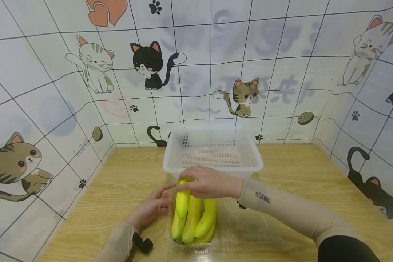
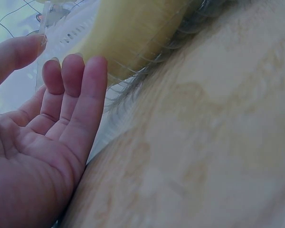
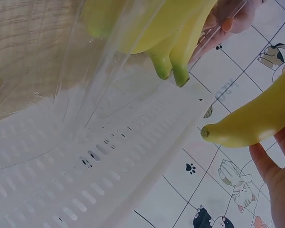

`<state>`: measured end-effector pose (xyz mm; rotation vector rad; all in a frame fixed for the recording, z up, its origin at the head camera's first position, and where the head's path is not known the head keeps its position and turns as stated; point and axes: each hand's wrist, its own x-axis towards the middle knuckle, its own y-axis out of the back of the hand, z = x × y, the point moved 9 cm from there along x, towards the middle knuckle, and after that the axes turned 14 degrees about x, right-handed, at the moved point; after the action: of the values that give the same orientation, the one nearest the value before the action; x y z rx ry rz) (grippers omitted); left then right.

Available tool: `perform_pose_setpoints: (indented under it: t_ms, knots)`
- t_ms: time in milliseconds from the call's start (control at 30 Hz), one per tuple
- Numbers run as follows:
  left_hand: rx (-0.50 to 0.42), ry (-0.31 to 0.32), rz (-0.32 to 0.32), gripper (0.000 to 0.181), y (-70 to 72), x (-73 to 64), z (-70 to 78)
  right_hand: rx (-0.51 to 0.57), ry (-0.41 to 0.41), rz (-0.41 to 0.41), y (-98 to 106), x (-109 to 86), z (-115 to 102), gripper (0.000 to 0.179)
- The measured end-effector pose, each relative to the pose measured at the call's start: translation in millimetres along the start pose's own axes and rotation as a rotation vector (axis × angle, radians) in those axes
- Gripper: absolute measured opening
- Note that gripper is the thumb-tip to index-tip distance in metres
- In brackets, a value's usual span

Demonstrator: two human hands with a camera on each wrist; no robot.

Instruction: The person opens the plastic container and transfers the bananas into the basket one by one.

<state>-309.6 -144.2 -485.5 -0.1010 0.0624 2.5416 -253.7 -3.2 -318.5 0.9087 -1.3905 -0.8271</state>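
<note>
My right hand point(image 1: 204, 182) grips a yellow banana point(image 1: 182, 203) over the left part of a clear plastic container point(image 1: 211, 245). In the right wrist view this banana point(image 3: 251, 116) points its cut stem end away from the fingers. Several other bananas point(image 1: 192, 220) lie lengthwise in the container, side by side. On its left side, my left hand point(image 1: 155, 203) holds the container's edge; the left wrist view shows the thumb point(image 2: 19, 54) at the clear rim and the other fingers point(image 2: 92, 83) bent along the outer wall. Part of the index finger is hidden there.
A white slotted basket point(image 1: 213, 170) stands behind the container, close to the back wall. A clear plastic flap point(image 1: 252, 227) lies spread to the container's right, beneath my right forearm. Cat-printed sheeting point(image 1: 196, 80) encloses the wooden table point(image 1: 134, 171) at the back and sides.
</note>
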Motion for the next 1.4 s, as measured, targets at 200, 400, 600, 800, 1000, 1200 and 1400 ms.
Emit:
perform_pose_setpoints:
  t_ms: [200,400,600,800,1000,1200,1400]
  knots:
    - [0.003,0.0,0.007,0.056,1.2,0.3,-0.9,-0.022,0.017,-0.002,2.1,-0.2,1.8,0.048]
    - [0.009,0.003,0.009,0.058,2.1,0.6,-2.2,-0.028,0.001,-0.019,4.3,0.0,6.5,0.048]
    - [0.006,0.002,0.008,0.057,1.3,0.0,-1.4,-0.019,-0.043,-0.032,5.7,-1.5,13.7,0.048]
    - [0.0,-0.008,0.0,0.057,0.3,-0.3,0.2,-0.058,-0.041,-0.02,9.1,-2.2,18.1,0.046]
    - [0.008,-0.022,0.0,0.061,0.4,-0.7,1.7,-0.069,-0.062,-0.033,10.1,-4.9,27.6,0.046]
    - [0.007,-0.004,0.017,0.06,0.3,-0.8,1.6,-0.08,-0.087,-0.034,12.7,-6.2,36.4,0.047]
    - [0.007,-0.005,0.011,0.059,0.3,-0.1,0.5,-0.09,-0.083,-0.019,14.6,-7.2,46.1,0.043]
